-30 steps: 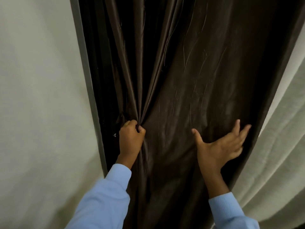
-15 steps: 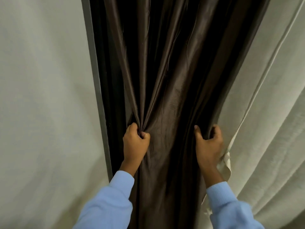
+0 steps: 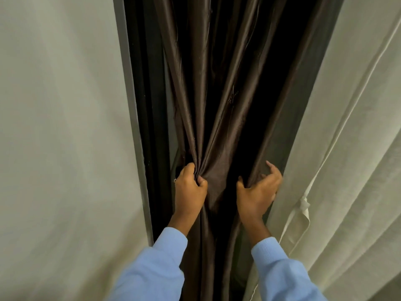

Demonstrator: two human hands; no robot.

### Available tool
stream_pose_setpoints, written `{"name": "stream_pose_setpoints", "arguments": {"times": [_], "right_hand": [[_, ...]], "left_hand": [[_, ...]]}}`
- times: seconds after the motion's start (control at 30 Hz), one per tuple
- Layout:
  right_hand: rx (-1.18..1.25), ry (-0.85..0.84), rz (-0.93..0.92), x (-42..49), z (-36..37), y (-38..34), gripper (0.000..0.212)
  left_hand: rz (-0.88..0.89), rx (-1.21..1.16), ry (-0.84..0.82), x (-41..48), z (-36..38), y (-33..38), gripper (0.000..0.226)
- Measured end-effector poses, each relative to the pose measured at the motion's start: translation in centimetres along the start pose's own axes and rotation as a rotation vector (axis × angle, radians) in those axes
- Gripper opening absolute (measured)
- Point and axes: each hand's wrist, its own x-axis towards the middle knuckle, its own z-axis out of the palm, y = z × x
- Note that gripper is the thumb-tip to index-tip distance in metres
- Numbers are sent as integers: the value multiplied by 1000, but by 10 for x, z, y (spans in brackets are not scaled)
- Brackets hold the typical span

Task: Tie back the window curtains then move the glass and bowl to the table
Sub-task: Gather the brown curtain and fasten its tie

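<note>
1. One dark brown curtain (image 3: 219,94), shiny, hanging in long folds down the middle of the view.
2. One pale curtain (image 3: 347,148) on the right side, just beside the brown one, with a small folded flap at its edge.
3. One grey strip (image 3: 132,127) running top to bottom on the left of the brown curtain, and one pale surface (image 3: 54,127) past it; wall or cloth, hard to tell.
4. Two hands and two light blue sleeves (image 3: 156,268).
5. Left hand (image 3: 189,192): fingers and thumb curled tight round a bunch of brown folds, all squeezed together at that spot.
6. Right hand (image 3: 257,192): thumb in front, fingers bent round the right edge of the brown curtain, holding it; near the left hand but not touching it.
7. Hidden: most fingertips of both hands, tucked behind the cloth.
8. Cut off: the top and bottom of both curtains, and both arms at the bottom edge.
9. Very dark gaps between the brown folds, with nothing clear to see in there.
</note>
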Motion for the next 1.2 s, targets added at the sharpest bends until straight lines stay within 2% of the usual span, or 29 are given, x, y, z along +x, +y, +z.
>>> {"name": "stream_pose_setpoints", "arguments": {"times": [0.07, 0.13, 0.23, 0.33, 0.43, 0.5, 0.6, 0.73, 0.83, 0.97, 1.0, 1.03, 1.13, 1.2], "right_hand": [[94, 50, 49, 3, -6, -3, 79], [178, 48, 50, 3, -10, -5, 74], [274, 201, -72, 11, -18, -6, 73], [164, 406, -252, 28, -35, -3, 71], [-11, 499, -305, 33, -57, -4, 58], [-171, 400, -313, 33, -64, -3, 48], [-378, 125, -244, 34, -57, 1, 40], [-372, -148, 33, 38, -40, 5, 78], [-302, -232, 48, 35, -33, 1, 93], [-208, -216, 32, 28, -24, -17, 114], [-220, -229, 25, 25, -21, -20, 113], [-249, -232, 9, 22, -19, -22, 104], [-329, -116, -46, 21, -13, -23, 53], [-288, -70, -19, 22, -13, -22, 31]], "left_hand": [[-18, 5, -7, 0, -2, -3, 9], [-20, 25, 4, 2, -5, -4, 9], [-31, 44, 45, 4, -5, -4, 6], [-34, 37, 80, 4, -6, -3, 11], [-59, 38, 80, 4, -8, -5, 8], [-78, 47, 80, 7, -9, -7, 11], [-82, 59, 91, 12, -10, -9, 15], [-84, 72, 102, 14, -10, -11, 10], [-69, 81, 101, 13, -8, -11, 10], [-55, 79, 73, 12, -5, -12, 14], [-50, 76, 65, 12, -5, -12, 12], [-45, 74, 63, 12, -6, -11, 10], [-44, 62, 89, 11, -9, -6, 13], [-37, 61, 95, 10, -10, -4, 23]]}}
